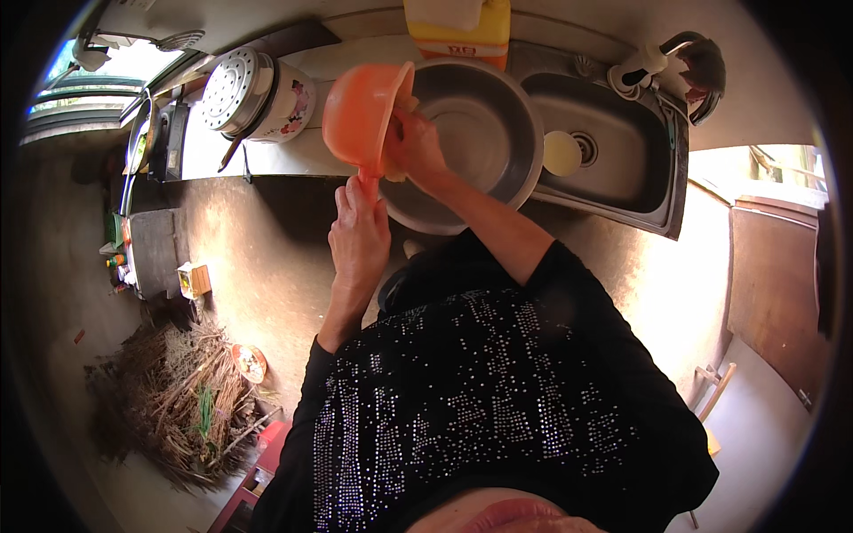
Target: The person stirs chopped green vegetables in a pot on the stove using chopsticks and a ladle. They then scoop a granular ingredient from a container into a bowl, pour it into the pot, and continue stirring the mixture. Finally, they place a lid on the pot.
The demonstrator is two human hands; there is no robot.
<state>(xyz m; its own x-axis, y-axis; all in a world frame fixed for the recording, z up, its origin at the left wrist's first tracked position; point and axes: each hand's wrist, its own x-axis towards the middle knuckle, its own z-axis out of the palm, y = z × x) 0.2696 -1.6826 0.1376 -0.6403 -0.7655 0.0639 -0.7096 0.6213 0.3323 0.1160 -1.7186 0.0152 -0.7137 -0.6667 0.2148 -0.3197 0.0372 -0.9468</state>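
Observation:
My left hand (360,230) grips the handle of an orange plastic ladle (358,116), which is tilted on its side with its mouth facing right. At that mouth is my right hand (416,150), its fingers on a yellowish cloth or sponge (393,174) that shows at the rim; the fingertips are partly hidden. Below and to the right of the ladle lies a wide stainless steel basin (476,143), which overlaps the left part of the sink (613,183). A pale yellow round thing (562,154) sits in the sink by the drain.
Behind the basin stands a yellow plastic jug (458,26). A floral pot with a perforated steamer tray (238,90) is on the counter (326,150) at left. The faucet (636,70) is at the sink's back right. Dry brushwood (193,393) lies on the floor at lower left.

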